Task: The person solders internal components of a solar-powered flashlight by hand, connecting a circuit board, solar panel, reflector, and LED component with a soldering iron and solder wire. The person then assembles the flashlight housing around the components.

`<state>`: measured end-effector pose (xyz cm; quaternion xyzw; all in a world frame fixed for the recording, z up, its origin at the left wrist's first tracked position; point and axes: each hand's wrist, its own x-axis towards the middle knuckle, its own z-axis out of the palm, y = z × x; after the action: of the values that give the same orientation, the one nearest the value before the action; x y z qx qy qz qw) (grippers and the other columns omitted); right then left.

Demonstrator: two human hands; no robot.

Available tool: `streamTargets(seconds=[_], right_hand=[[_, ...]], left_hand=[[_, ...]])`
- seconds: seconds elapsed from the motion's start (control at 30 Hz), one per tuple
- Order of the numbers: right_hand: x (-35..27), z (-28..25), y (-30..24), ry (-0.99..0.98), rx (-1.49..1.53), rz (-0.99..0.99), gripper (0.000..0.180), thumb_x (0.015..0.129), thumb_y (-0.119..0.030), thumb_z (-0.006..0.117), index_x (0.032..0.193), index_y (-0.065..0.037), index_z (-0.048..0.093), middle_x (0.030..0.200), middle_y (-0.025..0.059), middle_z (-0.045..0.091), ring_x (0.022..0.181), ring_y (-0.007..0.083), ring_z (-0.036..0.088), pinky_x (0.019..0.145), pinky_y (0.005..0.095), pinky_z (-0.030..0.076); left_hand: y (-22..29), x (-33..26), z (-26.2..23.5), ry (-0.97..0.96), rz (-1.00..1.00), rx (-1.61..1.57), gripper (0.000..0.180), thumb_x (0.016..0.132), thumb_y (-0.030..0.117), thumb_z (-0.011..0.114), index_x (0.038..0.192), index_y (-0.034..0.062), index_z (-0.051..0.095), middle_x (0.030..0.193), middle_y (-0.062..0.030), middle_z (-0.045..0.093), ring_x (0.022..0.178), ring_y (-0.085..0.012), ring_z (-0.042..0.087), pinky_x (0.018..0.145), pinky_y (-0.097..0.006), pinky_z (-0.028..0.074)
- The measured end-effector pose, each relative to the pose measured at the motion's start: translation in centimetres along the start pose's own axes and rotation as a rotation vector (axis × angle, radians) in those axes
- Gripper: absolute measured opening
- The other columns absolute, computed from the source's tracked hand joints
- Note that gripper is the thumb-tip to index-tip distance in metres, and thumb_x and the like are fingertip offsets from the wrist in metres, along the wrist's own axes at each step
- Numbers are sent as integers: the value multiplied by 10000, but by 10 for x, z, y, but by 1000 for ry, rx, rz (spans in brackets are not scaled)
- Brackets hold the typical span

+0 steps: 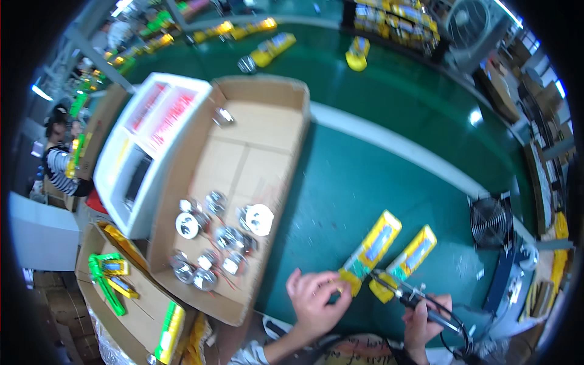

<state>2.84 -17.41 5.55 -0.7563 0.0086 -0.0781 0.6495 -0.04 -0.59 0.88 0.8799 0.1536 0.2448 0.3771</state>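
Note:
Two yellow flashlight-shaped housings lie side by side on the green bench. The left housing (372,243) has its wide end under my left hand (319,298), whose thumb and forefinger close on that end. Any small part between these fingertips is too blurred to make out. My right hand (424,317) grips a soldering iron (417,301) with a black cable. Its tip points up and left, over the lower part of the right housing (415,252) and near the gap between the two. Pale green patches, perhaps circuit boards, show inside both housings.
Left of my hands stands a long cardboard box (267,134) with several silvery lamp heads (228,237). Beside it are a white foam box (115,164) and a carton with green and yellow parts (109,283). A small black fan (490,220) stands right. Beyond, a green belt (401,79) carries yellow housings.

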Motion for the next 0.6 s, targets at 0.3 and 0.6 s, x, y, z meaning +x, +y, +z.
streamTargets(seconds=[0.3,0.6], right_hand=[[-4,-16,2,28,23,41,170,789,-122,539,826,-19,408,566,60,481,413,91,452,394,190,367],[-8,-36,2,48,4,-14,133,799,-106,547,821,-11,457,534,53,497,425,100,454,406,212,375]], left_hand=[[-2,-13,5,47,-17,-26,66,635,121,693,685,119,649,785,18,637,680,-119,588,887,-396,306],[5,-5,0,15,-23,-62,87,668,160,676,711,111,619,826,16,630,766,-132,590,886,-386,311]])
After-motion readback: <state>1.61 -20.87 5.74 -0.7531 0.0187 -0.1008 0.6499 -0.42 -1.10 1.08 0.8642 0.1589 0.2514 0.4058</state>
